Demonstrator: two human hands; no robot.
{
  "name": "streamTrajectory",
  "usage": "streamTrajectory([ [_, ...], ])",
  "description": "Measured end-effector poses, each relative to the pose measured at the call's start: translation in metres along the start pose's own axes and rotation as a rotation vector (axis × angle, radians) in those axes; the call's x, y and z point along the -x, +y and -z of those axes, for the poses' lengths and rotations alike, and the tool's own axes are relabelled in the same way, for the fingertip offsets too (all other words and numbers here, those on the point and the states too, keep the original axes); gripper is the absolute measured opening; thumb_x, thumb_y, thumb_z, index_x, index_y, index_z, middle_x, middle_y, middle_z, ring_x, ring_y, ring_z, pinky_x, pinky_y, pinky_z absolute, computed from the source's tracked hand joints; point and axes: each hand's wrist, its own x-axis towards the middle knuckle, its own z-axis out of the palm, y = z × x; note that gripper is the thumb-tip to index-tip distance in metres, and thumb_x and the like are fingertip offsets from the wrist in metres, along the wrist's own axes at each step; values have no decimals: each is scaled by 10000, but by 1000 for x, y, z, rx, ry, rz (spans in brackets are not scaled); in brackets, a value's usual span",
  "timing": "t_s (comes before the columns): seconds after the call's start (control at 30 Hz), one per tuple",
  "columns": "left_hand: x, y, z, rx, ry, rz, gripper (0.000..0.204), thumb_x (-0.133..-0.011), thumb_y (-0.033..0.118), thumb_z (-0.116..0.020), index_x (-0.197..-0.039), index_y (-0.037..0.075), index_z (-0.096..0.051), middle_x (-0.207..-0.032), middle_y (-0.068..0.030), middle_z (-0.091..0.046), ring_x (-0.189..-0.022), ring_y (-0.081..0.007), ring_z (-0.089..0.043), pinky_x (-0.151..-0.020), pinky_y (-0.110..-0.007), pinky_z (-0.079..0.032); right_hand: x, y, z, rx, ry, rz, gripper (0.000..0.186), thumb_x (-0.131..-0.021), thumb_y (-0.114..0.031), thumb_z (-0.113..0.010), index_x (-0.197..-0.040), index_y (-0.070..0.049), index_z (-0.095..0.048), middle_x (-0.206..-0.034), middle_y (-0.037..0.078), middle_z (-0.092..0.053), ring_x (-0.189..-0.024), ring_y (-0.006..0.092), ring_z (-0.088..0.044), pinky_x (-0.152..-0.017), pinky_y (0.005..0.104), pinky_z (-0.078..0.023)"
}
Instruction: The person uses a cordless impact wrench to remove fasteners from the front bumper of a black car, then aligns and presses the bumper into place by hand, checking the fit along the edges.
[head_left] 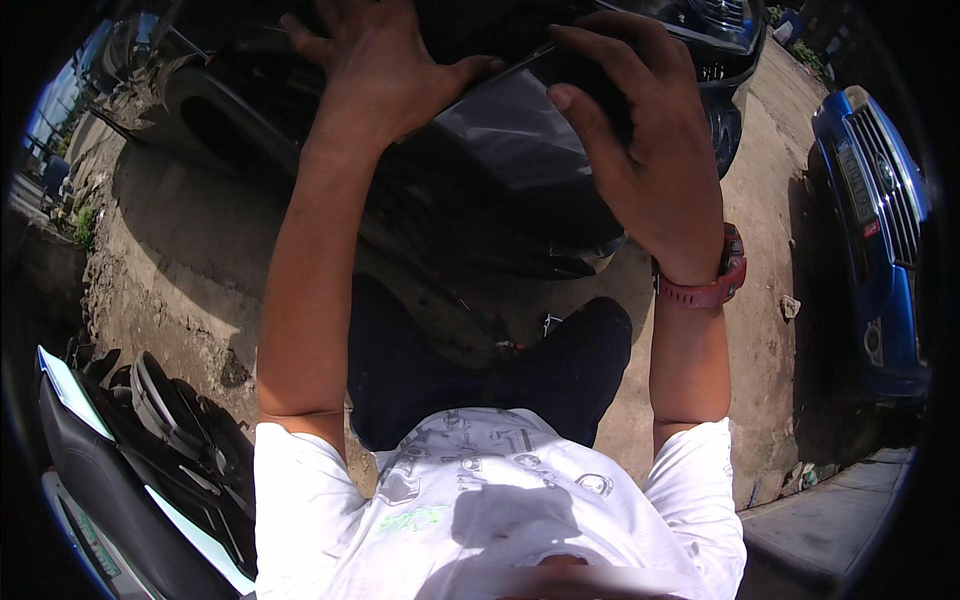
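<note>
Dark gloss-black vehicle bodywork (500, 170) fills the top middle, with a creased-looking sheen on its surface. My left hand (370, 85) rests high on it, fingers spread and thumb stretched toward the centre along a panel edge. My right hand (650, 155), with a red watch (705, 285) on the wrist, lies at the same edge, fingers curved and apart, thumb bent over the dark surface. Some of my left fingertips are cut off by the top of the view. Below the bodywork my knees in dark trousers are bent.
A blue car front (885, 180) stands at the right. A black motorcycle (120, 460) with pale panels is at the lower left. Cracked concrete ground (760, 360) with rubble and weeds runs along both sides, and a pale slab (820, 510) lies at lower right.
</note>
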Motion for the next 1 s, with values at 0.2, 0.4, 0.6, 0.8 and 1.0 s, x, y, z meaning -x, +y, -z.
streamTrajectory([
  [0.2, -1, 0, -4, 67, 27, -15, 1404, -678, 426, -971, -1722, 150, -74, -1745, -319, 51, -1625, -498, 72, -1259, -714, -21, 1, -1, -1, 43, 25, -31, 381, -915, -142, -732, -1262, 9, -686, -1273, 196, -612, -1228, 398, -562, -1075, 462, -444],
  [0.4, -3, -3, -1, 114, 14, -15, 1352, -689, 353, -969, -1720, 159, -114, -1748, -312, 34, -1628, -490, 61, -1260, -708, 5, 1, 1, 0, 10, 14, 21, 390, -919, -153, -729, -1272, 7, -687, -1280, 197, -611, -1231, 396, -563, -1083, 460, -440],
  [0.6, 1, 0, -6, 115, 69, -18, 1355, -665, 346, -980, -1715, 157, -144, -1752, -302, -5, -1631, -482, 32, -1269, -694, -29, 1, 2, -5, 41, 55, 19, 379, -961, -212, -743, -1311, -70, -715, -1342, 150, -640, -1277, 352, -596, -1097, 441, -461],
  [0.8, -3, -10, -10, 151, 87, -51, 1345, -657, 346, -981, -1709, 157, -165, -1750, -288, -59, -1632, -475, -23, -1277, -676, -59, 1, 0, 2, 23, -19, -44, 392, -921, -156, -731, -1273, 12, -691, -1285, 200, -616, -1238, 397, -560, -1089, 462, -436],
  [1.0, 0, -8, -12, 133, 104, -40, 1347, -659, 369, -981, -1706, 143, -165, -1748, -284, -82, -1632, -475, -37, -1277, -675, -64, -1, 0, 0, 21, 2, -29, 384, -915, -149, -738, -1260, 15, -697, -1278, 200, -618, -1237, 395, -561, -1089, 459, -436],
])
